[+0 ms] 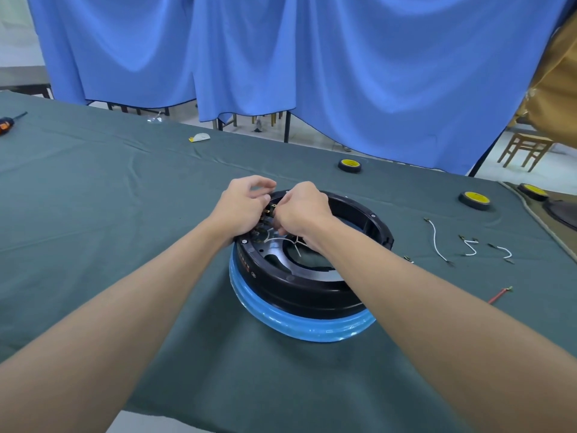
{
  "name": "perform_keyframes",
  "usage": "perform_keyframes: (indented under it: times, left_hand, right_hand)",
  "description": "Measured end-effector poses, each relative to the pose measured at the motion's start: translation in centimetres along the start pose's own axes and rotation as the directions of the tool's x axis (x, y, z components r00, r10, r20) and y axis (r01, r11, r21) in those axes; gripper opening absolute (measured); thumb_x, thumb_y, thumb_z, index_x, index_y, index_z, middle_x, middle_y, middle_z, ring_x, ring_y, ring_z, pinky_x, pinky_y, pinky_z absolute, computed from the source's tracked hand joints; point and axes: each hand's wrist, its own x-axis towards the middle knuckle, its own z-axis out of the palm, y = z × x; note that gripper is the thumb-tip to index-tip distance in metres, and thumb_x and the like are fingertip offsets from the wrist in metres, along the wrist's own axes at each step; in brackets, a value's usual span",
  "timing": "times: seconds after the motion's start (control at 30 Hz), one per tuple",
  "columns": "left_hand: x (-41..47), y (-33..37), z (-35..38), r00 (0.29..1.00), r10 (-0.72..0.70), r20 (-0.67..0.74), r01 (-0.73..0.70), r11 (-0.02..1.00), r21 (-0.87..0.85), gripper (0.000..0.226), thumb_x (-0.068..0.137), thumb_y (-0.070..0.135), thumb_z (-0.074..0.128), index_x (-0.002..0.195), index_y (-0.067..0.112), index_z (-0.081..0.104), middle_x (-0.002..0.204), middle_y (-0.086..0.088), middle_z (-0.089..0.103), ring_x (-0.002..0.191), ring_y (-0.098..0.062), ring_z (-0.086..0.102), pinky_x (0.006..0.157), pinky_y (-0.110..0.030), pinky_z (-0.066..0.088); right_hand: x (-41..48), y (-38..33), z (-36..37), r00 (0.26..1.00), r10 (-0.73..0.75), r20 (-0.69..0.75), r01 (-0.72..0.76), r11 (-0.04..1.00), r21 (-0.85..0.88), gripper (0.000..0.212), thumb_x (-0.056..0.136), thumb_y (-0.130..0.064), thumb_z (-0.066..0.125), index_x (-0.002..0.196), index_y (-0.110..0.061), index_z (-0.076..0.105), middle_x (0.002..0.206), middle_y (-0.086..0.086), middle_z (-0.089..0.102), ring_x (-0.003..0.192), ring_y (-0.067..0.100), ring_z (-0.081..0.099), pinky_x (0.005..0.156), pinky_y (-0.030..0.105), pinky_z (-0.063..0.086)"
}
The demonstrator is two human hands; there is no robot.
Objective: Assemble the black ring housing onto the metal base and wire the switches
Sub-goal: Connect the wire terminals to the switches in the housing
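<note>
The black ring housing (299, 289) sits on a base wrapped in blue film (312, 326) in the middle of the green table cloth. A metal plate (281, 248) shows inside the ring, with thin white wires (296, 243) lying across it. My left hand (243, 207) grips the ring's far left rim beside the switches (268, 210), fingers curled. My right hand (299, 210) reaches into the ring at the same spot with curled fingers; what it pinches is hidden.
Loose white wires with terminals (438, 242) and a red wire (499, 295) lie on the cloth to the right. Three yellow-and-black wheels (349, 165) stand at the back right. An orange screwdriver (6, 125) lies far left. A blue curtain hangs behind the table.
</note>
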Motion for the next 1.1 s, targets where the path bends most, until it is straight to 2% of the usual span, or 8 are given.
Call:
perform_keyframes:
  times: [0.07,0.2,0.3,0.47,0.67,0.8,0.93,1.1]
  left_hand:
    - [0.0,0.0,0.0,1.000,0.005,0.001,-0.005,1.000,-0.006,0.030,0.096,-0.002,0.049,0.114,0.017,0.065,0.125,-0.005,0.067,0.122,-0.012,0.058,0.109,-0.039,0.043]
    - [-0.1,0.1,0.0,1.000,-0.013,0.002,0.013,0.999,-0.039,0.029,0.096,-0.002,0.049,0.110,0.018,0.064,0.125,-0.009,0.067,0.113,-0.020,0.064,0.101,-0.041,0.050]
    - [-0.2,0.2,0.1,1.000,-0.022,-0.004,0.022,0.998,-0.062,0.029,0.096,-0.003,0.049,0.109,0.018,0.064,0.125,-0.008,0.067,0.114,-0.022,0.064,0.099,-0.042,0.051]
    - [-0.3,0.3,0.0,1.000,-0.017,-0.009,0.017,0.999,-0.044,0.031,0.095,-0.004,0.048,0.109,0.018,0.065,0.124,-0.004,0.066,0.118,-0.015,0.061,0.105,-0.040,0.047]
    - [-0.2,0.2,0.0,1.000,-0.023,-0.001,0.023,0.998,-0.053,0.029,0.096,-0.004,0.051,0.113,0.014,0.066,0.124,-0.005,0.067,0.118,-0.016,0.062,0.106,-0.041,0.047]
    - [-0.2,0.2,-0.1,1.000,-0.024,0.008,0.024,0.998,-0.059,0.027,0.096,-0.003,0.051,0.112,0.014,0.065,0.126,-0.007,0.066,0.118,-0.018,0.062,0.104,-0.043,0.048]
    - [-0.1,0.1,-0.1,1.000,-0.027,0.010,0.027,0.998,-0.065,0.026,0.096,-0.002,0.052,0.112,0.015,0.065,0.125,-0.007,0.067,0.117,-0.019,0.063,0.103,-0.043,0.049]
    - [-0.2,0.1,0.0,1.000,-0.025,0.007,0.026,0.998,-0.065,0.027,0.096,-0.003,0.052,0.112,0.016,0.065,0.124,-0.007,0.067,0.115,-0.020,0.063,0.101,-0.044,0.050]
  right_hand:
    - [-0.5,0.3,-0.5,0.993,-0.114,0.025,0.116,0.989,-0.095,0.013,0.081,-0.012,0.060,0.088,-0.020,0.068,0.106,0.015,0.066,0.097,0.032,0.064,0.087,0.038,0.054]
    - [-1.6,0.5,-1.0,0.944,-0.304,0.124,0.328,0.899,-0.291,0.026,0.076,-0.019,0.069,0.058,-0.032,0.057,0.091,0.002,0.066,0.095,0.029,0.060,0.080,0.035,0.052]
    - [-2.1,0.5,-0.5,0.925,-0.323,0.199,0.375,0.859,-0.349,0.020,0.075,-0.029,0.074,0.064,-0.033,0.058,0.096,0.002,0.061,0.098,0.028,0.055,0.080,0.035,0.049]
    - [-2.1,0.9,0.3,0.925,-0.324,0.197,0.377,0.844,-0.383,0.010,0.081,-0.025,0.067,0.091,-0.029,0.067,0.106,0.010,0.061,0.103,0.034,0.055,0.076,0.034,0.045]
    - [-1.8,0.5,-0.5,0.895,-0.343,0.284,0.433,0.821,-0.372,0.015,0.081,-0.026,0.073,0.072,-0.029,0.061,0.108,0.016,0.063,0.108,0.034,0.052,0.087,0.039,0.050]
    - [-1.5,0.2,-1.1,0.856,-0.362,0.368,0.492,0.789,-0.368,0.022,0.082,-0.026,0.075,0.065,-0.028,0.061,0.101,0.015,0.064,0.080,0.029,0.051,0.085,0.040,0.052]
    - [-1.2,0.1,-1.5,0.824,-0.388,0.413,0.546,0.740,-0.393,0.011,0.083,-0.025,0.073,0.074,-0.021,0.068,0.081,0.005,0.066,0.064,0.016,0.049,0.082,0.040,0.054]
    - [-1.0,0.3,-1.0,0.821,-0.400,0.406,0.551,0.740,-0.385,0.013,0.084,-0.027,0.072,0.073,-0.023,0.067,0.089,0.009,0.066,0.074,0.025,0.044,0.085,0.039,0.052]
